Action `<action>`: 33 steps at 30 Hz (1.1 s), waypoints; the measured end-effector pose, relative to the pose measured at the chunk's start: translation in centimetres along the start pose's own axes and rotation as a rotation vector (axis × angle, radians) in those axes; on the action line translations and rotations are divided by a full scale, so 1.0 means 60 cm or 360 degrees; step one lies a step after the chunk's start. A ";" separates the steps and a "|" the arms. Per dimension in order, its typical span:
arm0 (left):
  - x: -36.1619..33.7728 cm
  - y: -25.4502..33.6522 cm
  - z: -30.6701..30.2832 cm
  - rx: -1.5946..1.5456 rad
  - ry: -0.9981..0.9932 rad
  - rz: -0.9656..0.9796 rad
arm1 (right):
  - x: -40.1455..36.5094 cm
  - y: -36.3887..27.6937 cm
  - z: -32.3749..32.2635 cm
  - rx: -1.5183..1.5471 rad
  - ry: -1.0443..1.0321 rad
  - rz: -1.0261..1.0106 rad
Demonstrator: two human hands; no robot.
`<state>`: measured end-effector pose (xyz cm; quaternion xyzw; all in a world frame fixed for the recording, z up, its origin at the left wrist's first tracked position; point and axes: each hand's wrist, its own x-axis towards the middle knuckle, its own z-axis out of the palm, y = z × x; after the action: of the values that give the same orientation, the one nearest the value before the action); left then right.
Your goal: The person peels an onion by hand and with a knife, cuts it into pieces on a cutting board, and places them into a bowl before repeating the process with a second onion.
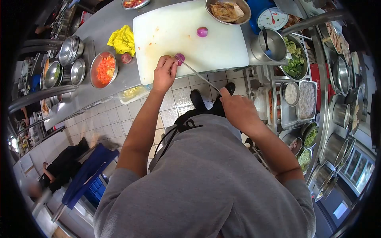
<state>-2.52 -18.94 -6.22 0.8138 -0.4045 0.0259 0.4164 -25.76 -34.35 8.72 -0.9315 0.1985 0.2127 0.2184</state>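
Note:
My left hand point(165, 74) grips a purple-red onion point(180, 58) near the front edge of the white cutting board point(158, 31), fingertips closed at its left side. In my right hand point(238, 109) is a knife point(200, 76), the fist wrapped around its handle. The blade slants up and left over the board's edge, its tip end at the onion. Another purple onion piece point(202, 32) lies farther back on the board. Small brownish scraps are scattered on the board's left half.
Left of the board are a yellow cloth point(121, 40), a reddish round item point(126, 58) and a bowl of diced tomato point(105, 70). A bowl of cooked meat point(227, 12) overlaps the back right corner. A steel pot point(270, 46) stands right. Another person point(65, 164) is lower left.

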 end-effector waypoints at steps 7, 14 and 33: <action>-0.002 -0.004 0.000 -0.0038 -0.0005 0.0011 | 0.019 -0.006 -0.005 -0.0022 -0.0118 0.0034; 0.001 -0.002 -0.002 0.0016 0.0029 0.0060 | 0.069 0.012 0.089 0.0143 -0.0005 -0.0009; -0.014 -0.006 -0.003 -0.0166 0.0006 -0.0044 | -0.014 0.009 -0.002 0.0139 0.0159 -0.0108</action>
<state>-2.79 -18.15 -6.63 0.7965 -0.3934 0.0005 0.4592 -26.67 -34.59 9.06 -0.9367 0.1867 0.1497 0.2558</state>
